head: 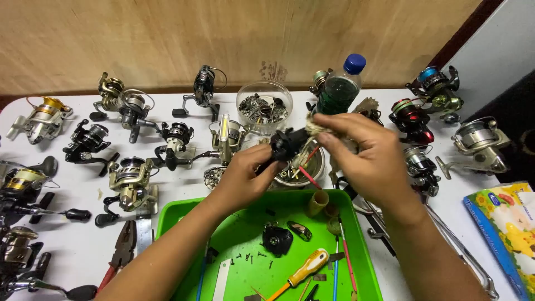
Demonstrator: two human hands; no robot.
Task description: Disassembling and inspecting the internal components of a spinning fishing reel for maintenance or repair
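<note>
Head view: left hand [242, 178] grips black reel body [287, 143]; right hand [365, 159] pinches its top.

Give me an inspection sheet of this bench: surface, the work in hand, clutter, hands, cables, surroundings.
Surface: white table, crowded.
Job's things: black reel body held above the green tray; a yellow-handled screwdriver, small screws and a black reel part lie in the tray.
Clutter: many spinning reels, clear bowl of parts, blue-capped bottle, pliers, tissue pack.
Hands: left hand grips the reel body; right hand works its top with the fingers.
Cables: nothing seen.
Surroundings: wooden wall panel behind.
</note>
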